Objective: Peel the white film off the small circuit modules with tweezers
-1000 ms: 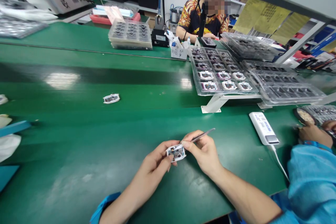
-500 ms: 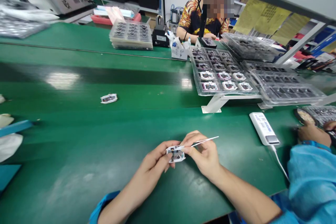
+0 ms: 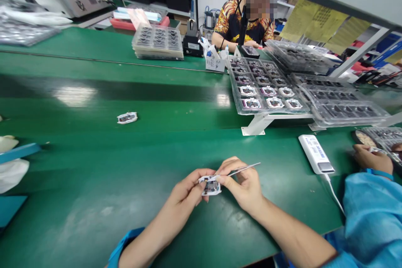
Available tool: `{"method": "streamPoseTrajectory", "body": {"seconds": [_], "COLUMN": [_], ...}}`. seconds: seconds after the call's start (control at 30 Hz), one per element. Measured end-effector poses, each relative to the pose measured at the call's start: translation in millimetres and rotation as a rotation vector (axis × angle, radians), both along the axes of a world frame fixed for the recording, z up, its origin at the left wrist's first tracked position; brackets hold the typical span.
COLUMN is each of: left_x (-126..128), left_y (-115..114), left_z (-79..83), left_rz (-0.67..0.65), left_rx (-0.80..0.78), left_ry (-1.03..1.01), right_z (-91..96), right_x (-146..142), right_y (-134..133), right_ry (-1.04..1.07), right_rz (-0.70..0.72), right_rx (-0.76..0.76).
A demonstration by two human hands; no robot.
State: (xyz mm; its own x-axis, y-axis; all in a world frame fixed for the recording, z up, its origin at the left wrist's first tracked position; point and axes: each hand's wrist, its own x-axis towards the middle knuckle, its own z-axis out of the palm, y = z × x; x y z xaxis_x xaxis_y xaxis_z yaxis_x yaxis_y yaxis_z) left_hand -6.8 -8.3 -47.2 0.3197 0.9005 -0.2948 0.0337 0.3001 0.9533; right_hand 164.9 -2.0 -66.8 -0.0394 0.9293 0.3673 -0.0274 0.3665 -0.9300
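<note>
Between thumb and fingers, my left hand (image 3: 187, 190) grips a small white-framed electronic assembly (image 3: 212, 187) with circuitry showing inside. My right hand (image 3: 241, 184) is closed on a pair of tweezers (image 3: 244, 168), whose tips reach the top edge of the assembly. My left thumb and right fingertips partly cover the assembly, so what the tips touch is hidden. A similar white-framed assembly (image 3: 127, 118) lies on the green table (image 3: 150, 150), further off to the left.
A clear tray (image 3: 266, 83) of similar assemblies rests on a white stand. A white device (image 3: 316, 154) with a cable lies at right, near a co-worker's hand (image 3: 373, 161). Another person (image 3: 243, 21) sits across. Stacked trays (image 3: 158, 42) and a small box (image 3: 215, 63) stand at the back.
My hands and the tweezers hold nearly the same pose. The loose assembly on the table has shifted slightly left. At right, the co-worker's hand has moved and now holds a small whitish part.
</note>
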Motion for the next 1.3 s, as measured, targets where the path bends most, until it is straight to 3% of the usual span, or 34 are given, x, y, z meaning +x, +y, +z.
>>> {"method": "streamPoseTrajectory", "body": {"seconds": [0.4,0.6,0.87,1.03,1.3], "left_x": [-11,-7,0,2,5], "left_y": [4,3,2,0,-2], "left_z": [1.2,-1.2,7.9,11.9,2.9], "left_rz": [-0.116,-0.066,0.189,0.183,0.132], "left_rx": [0.064,0.016,-0.196,-0.195,-0.139], "left_ry": [0.047,-0.012,-0.227,-0.243,-0.127], "right_z": [7.0,5.4,2.3,0.5,-2.5], "right_x": [2,1,-1,-4,-7], "right_y": [0,0,-1,-3,-3], "right_ry": [0.029,0.046,0.163,0.116,0.199], "right_rz": [0.043,0.042,-0.129,-0.133,-0.044], "right_rx": [-0.014,-0.042,-0.197,-0.179,-0.166]}}
